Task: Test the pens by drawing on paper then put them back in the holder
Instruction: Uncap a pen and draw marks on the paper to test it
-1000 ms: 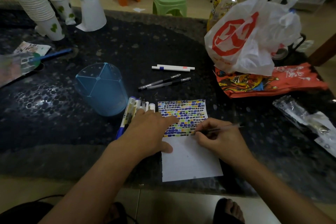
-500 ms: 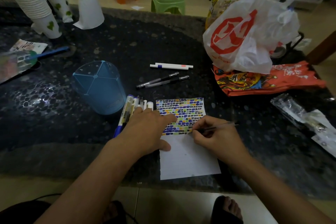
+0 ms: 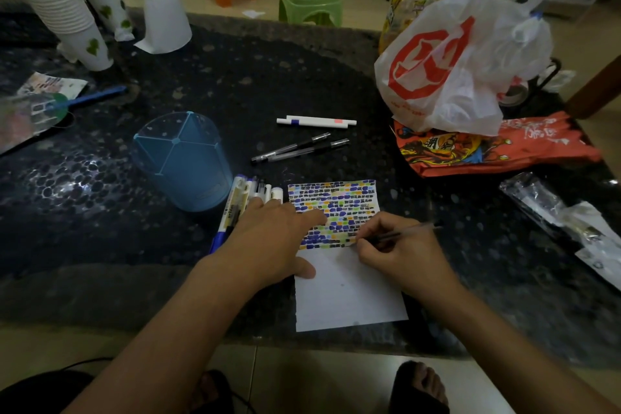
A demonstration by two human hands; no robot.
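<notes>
Pens are what I am working with, and one dark pen (image 3: pixel 401 233) sits pinched in the curled fingers of my right hand (image 3: pixel 400 252), its tip touching the paper (image 3: pixel 346 292) at the lower edge of the coloured marks. My left hand (image 3: pixel 272 242) lies flat with fingers straight, pressing the paper's left side, the thumb resting on the blank white part. That sheet lies on the dark table (image 3: pixel 100 212) near its front edge; the upper half is filled with rows of small blue, yellow, green and black dabs. A bundle of markers (image 3: pixel 245 198) lies just left of the sheet, partly under my left hand and touching the blue holder (image 3: pixel 183 161), which stands mouth-down. Farther back, two black pens (image 3: pixel 300 148) lie side by side, and beyond them two white pens (image 3: pixel 316 121). A white plastic bag (image 3: pixel 463 60) with a red logo stands at the right, stacked paper cups (image 3: pixel 67 17) at the far left.
</notes>
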